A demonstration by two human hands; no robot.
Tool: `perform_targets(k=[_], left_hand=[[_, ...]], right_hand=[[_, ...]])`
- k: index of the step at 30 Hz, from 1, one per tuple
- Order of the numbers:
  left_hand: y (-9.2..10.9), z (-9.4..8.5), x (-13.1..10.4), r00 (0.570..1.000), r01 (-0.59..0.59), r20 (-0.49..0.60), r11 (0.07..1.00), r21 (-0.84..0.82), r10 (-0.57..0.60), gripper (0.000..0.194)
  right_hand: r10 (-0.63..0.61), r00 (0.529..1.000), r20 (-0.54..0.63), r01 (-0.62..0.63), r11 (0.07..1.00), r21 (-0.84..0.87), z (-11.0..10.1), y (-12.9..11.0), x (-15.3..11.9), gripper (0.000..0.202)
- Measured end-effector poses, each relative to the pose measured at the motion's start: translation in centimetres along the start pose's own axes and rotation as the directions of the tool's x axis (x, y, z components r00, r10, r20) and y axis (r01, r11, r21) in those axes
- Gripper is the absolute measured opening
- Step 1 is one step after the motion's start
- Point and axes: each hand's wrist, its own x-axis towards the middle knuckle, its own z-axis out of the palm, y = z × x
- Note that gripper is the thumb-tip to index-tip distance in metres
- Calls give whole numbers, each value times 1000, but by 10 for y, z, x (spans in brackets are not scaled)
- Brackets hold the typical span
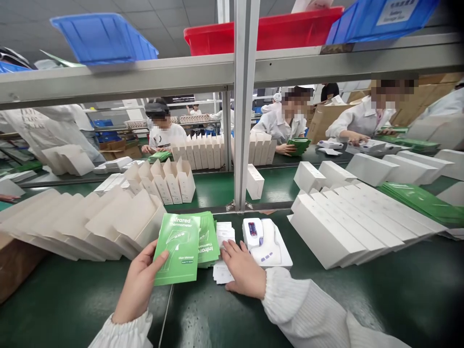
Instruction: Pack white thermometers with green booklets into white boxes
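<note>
My left hand [145,270] grips a green user manual [178,249] printed "Infrared Thermometer", with the thumb across its front. Just behind it lies a stack of the same green manuals [208,238], partly covered. My right hand [244,270] rests with fingers stretched out on a pile of small white printed slips [225,231]; whether it holds one I cannot see. Right beside that hand, a white tray [284,260] holds a white infrared thermometer [268,241] and a pair of batteries [252,229].
Opened white boxes [101,224] lean in a row at left; closed white boxes [337,227] stand in a row at right near green manuals [420,199]. A metal post [243,106] rises ahead, under a shelf with blue [103,38] and red bins [268,34]. Co-workers sit opposite.
</note>
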Motion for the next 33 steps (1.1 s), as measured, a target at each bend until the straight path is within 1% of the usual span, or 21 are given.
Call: perform_targets(k=[2, 6, 8, 10, 13, 16, 17, 20, 25, 29, 33], left_hand=[[-3, -2, 1, 999, 37, 2, 999, -29, -36, 44], [-12, 0, 11, 999, 36, -29, 998, -53, -37, 34], [-18, 2, 16, 999, 53, 3, 998, -44, -53, 30], [-22, 3, 20, 993, 93, 73, 995, -32, -90, 27], [-24, 3, 25, 982, 135, 131, 991, 2, -134, 22], [-21, 3, 27, 979, 140, 141, 989, 42, -144, 20], [-20, 3, 28, 979, 132, 146, 989, 61, -140, 20], [-18, 3, 28, 977, 115, 166, 987, 110, -132, 20], [-21, 2, 31, 978, 116, 161, 986, 123, -135, 24], [-22, 1, 31, 980, 122, 145, 985, 121, -139, 28], [-20, 1, 28, 977, 117, 166, 985, 127, -138, 23]], right_hand=[[7, 999, 32, -10, 996, 84, -7, 2, 4, 92], [52, 999, -11, -48, 968, 246, -17, -3, 16, 84], [60, 998, 22, -64, 953, 295, -16, -11, 24, 90], [86, 994, 63, -101, 944, 315, -13, -21, 30, 96], [137, 988, 77, -153, 946, 286, -11, -32, 35, 96], [130, 985, 116, -155, 958, 242, -15, -34, 35, 97], [124, 985, 118, -148, 962, 228, -16, -32, 34, 99], [138, 988, 69, -148, 974, 171, -16, -20, 29, 106], [144, 988, 50, -148, 984, 104, 3, -5, 28, 117], [137, 991, -9, -136, 989, 52, 12, -5, 36, 110], [152, 988, -16, -152, 988, 27, 12, -3, 36, 101]])
